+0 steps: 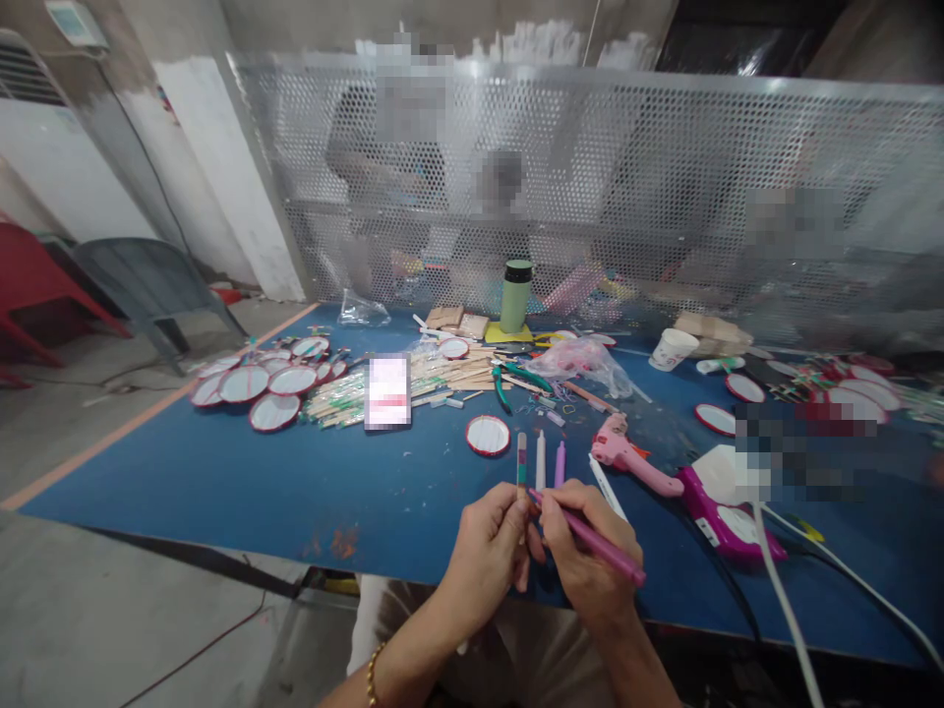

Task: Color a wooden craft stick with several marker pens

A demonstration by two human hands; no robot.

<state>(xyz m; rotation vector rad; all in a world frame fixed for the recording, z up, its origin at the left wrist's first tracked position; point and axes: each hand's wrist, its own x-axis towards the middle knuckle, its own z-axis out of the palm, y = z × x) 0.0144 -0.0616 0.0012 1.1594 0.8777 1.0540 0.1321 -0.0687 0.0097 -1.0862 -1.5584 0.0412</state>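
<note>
My left hand (491,541) pinches a flat wooden stick (522,462) with coloured bands, held upright near the table's front edge. In my right hand (594,551) is a pink-purple marker pen (601,546), its tip close to or touching the stick just above my left fingers. Beyond my hands lie a whitish pen (541,457), a lilac pen (560,462) and a white pen (606,487). A small round white disc with a red rim (488,435) rests just past them.
Bundled wooden sticks (461,374), a lit phone (387,391) and red-rimmed discs (274,411) cover the left and middle. Farther back are green-handled pliers (501,388), a green bottle (516,298) and a paper cup (673,348). A pink glue gun (634,460) and cables (786,590) lie right.
</note>
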